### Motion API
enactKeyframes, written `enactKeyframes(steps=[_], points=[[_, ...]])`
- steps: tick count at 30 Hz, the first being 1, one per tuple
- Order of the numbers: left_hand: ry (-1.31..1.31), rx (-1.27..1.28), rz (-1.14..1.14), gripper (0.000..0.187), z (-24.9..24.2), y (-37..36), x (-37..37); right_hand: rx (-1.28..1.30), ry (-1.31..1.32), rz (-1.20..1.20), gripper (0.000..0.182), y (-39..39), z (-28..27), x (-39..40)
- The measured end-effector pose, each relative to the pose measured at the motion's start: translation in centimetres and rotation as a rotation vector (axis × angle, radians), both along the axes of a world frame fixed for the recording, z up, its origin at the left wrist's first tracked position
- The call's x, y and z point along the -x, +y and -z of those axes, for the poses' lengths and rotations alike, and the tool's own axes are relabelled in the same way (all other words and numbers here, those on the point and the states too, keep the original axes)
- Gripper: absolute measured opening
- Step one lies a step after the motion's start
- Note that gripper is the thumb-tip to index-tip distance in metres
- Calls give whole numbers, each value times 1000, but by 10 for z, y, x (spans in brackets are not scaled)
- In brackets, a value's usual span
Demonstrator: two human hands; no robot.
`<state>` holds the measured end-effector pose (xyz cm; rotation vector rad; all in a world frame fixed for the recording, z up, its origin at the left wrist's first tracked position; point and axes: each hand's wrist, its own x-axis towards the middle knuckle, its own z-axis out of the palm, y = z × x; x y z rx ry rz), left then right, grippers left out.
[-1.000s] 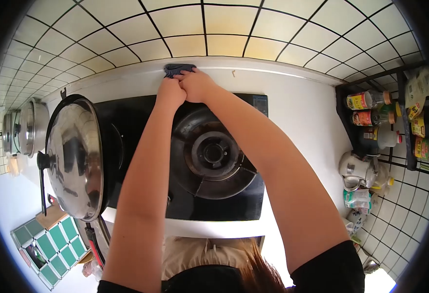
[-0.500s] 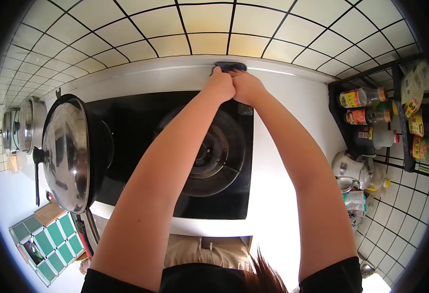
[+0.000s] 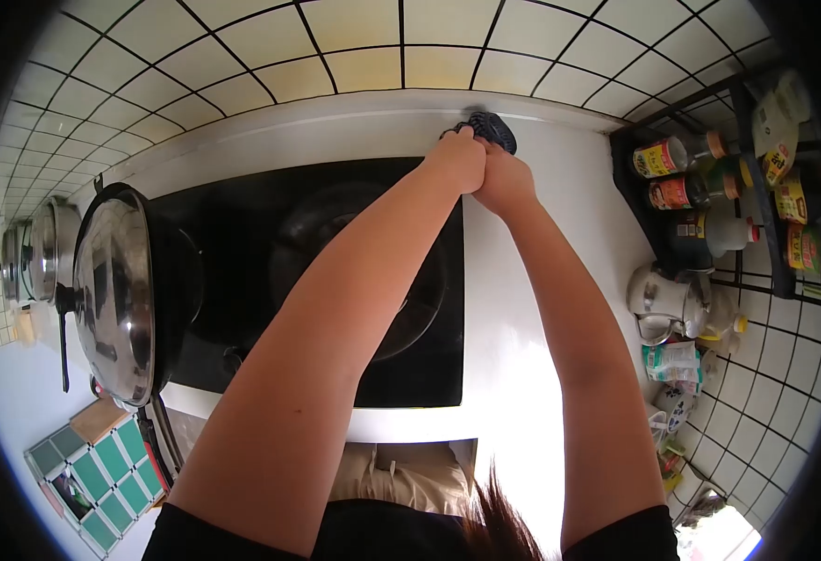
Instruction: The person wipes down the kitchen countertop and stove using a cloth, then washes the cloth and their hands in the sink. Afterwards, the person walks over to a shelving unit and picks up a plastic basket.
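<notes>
**Both hands on a dark cloth (image 3: 494, 133) at the back of the worktop (image 3: 560, 220)**

A black stove (image 3: 242, 201) lies under the left arm (image 3: 326, 309), which crosses the burner (image 3: 312, 224) nearest the hands. On the stove's left side is a black wok (image 3: 171, 280) under a shiny domed lid (image 3: 116, 304); metal pots (image 3: 58, 238) stand farther off. Along the right, a black rack (image 3: 636, 192) holds bottles (image 3: 677, 192) and packets, with a steel kettle (image 3: 658, 294) and a green-and-white packet (image 3: 670, 363) next to it, well apart from the hands.

The worktop is white, glaring brightly between the arms. Pale tiles (image 3: 364, 67) with dark joints line the wall behind, and a green-panelled unit (image 3: 102, 481) shows at lower left.

The cloth lies bunched beyond the stove's far right corner, near the wall. The left hand (image 3: 457, 161) and right hand (image 3: 506, 178) touch each other and the cloth; their fingers are bent, but I cannot tell whether they grip it or only press. The hands hide its near part. The left arm covers much of the burner, the small labels are unreadable, and a dark round border cuts off the edges.
</notes>
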<state>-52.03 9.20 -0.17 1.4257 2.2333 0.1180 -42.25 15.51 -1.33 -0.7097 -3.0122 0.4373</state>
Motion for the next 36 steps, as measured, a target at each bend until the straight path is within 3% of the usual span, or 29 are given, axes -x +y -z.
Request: enactKeyframes(steps=[3,6,9,12,21,25,36], points=[[80,-162,7,25,3,-6,-12,-13,-1,12,34,-5,-4,-11],[94,-135,70,25,1,-9,-26,-49,101,19,30,-9,3,-26],[63,-126,81,25,-2,-16,-46,25,-24,37,42,-16,-6,-45],[44,-117,79,25,-5,-26,-66,9,60,60,33,-28,-3,-65],[-63,-69,-14,27,-16,-56,-128,141,17,105,43,-62,-6,-122],[-56,-80,56,28,-16,-79,-155,162,-12,159,48,-82,8,-150],[-70,-56,122,34,-17,-131,-221,92,52,167,48,-139,12,-227]])
